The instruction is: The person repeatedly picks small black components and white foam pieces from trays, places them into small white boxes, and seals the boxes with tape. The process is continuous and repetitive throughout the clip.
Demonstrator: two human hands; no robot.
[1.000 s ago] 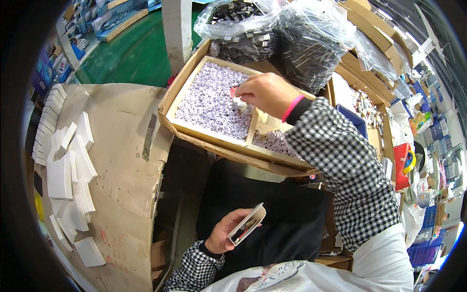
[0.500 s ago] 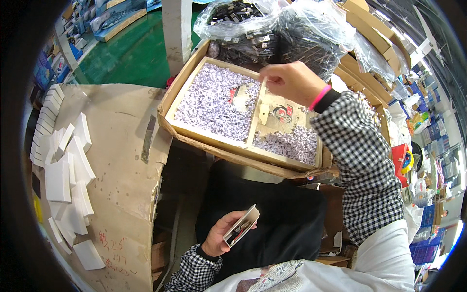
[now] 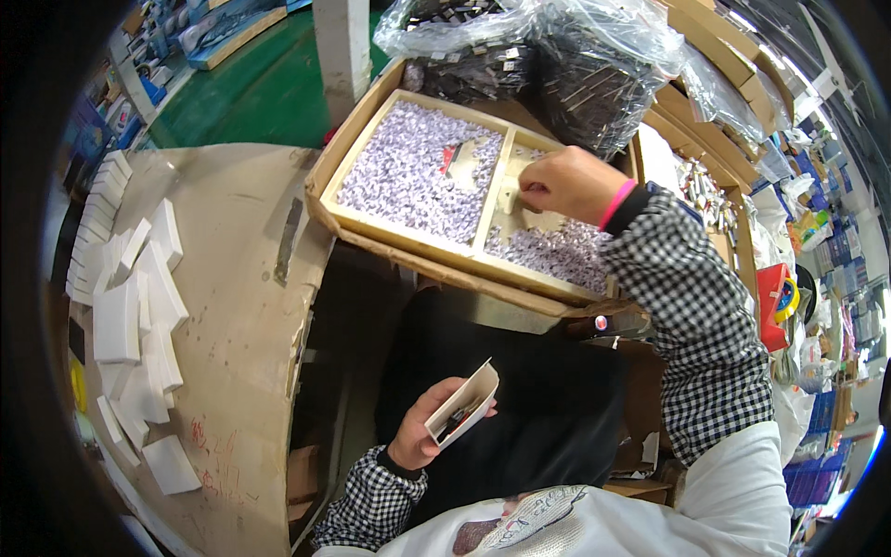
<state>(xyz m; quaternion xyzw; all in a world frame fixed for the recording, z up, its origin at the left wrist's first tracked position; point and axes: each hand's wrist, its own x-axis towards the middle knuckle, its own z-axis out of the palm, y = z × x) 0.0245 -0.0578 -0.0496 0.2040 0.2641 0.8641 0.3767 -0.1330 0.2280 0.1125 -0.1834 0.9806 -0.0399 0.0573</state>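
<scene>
My left hand (image 3: 418, 429) grips a small open white box (image 3: 476, 395) above my lap. A few dark and metallic small parts lie inside it, too small to name. My right hand (image 3: 571, 186) is over the right compartment of a shallow wooden tray (image 3: 436, 249), its fingers curled together in a pinch. Whatever is between those fingers is hidden. Tiny whitish-purple pieces (image 3: 399, 172) fill most of the tray's left compartment. In the right one, a smaller heap of similar pieces (image 3: 566, 260) gathers along the near side, beside bare board.
The tray sits in a cardboard box (image 3: 320, 200). Behind it stand plastic bags (image 3: 585, 84) of black parts. To the left, a cardboard-covered table (image 3: 241, 306) carries several white boxes (image 3: 116, 320). A box of small metallic parts (image 3: 705, 190) is beyond my right arm.
My right hand has moved from the tray's far edge by the divider toward me, lower over the right compartment. The left hand keeps the white box, tilted slightly differently.
</scene>
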